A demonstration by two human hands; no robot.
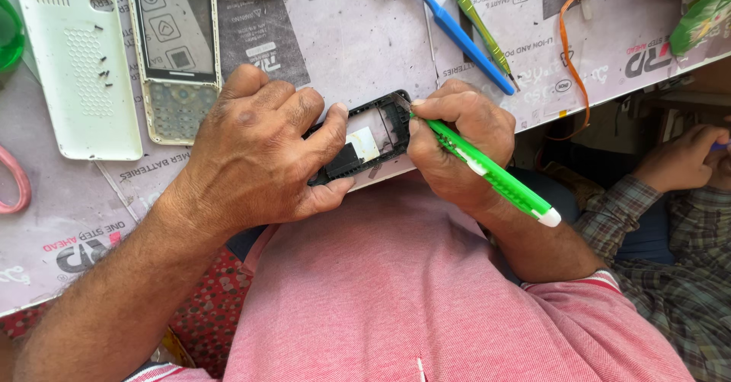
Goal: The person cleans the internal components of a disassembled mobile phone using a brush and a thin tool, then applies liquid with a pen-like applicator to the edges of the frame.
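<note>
Person, head view. Wears a short-sleeved shirt (426, 298) in pinkish red, a fine woven or heathered texture with a faint lighter fleck. Sleeve cuff (601, 279) on the right arm is ribbed, with thin white and darker red stripes along its edge. A matching striped cuff edge (152, 370) shows at the left arm, low in frame. A small white mark or thread (419, 368) sits near the shirt's bottom centre. Both forearms are bare below the sleeves, with visible hair. Left hand (266, 153) and right hand (457, 142): bare, no gloves, no rings or watch in view; nails short.
</note>
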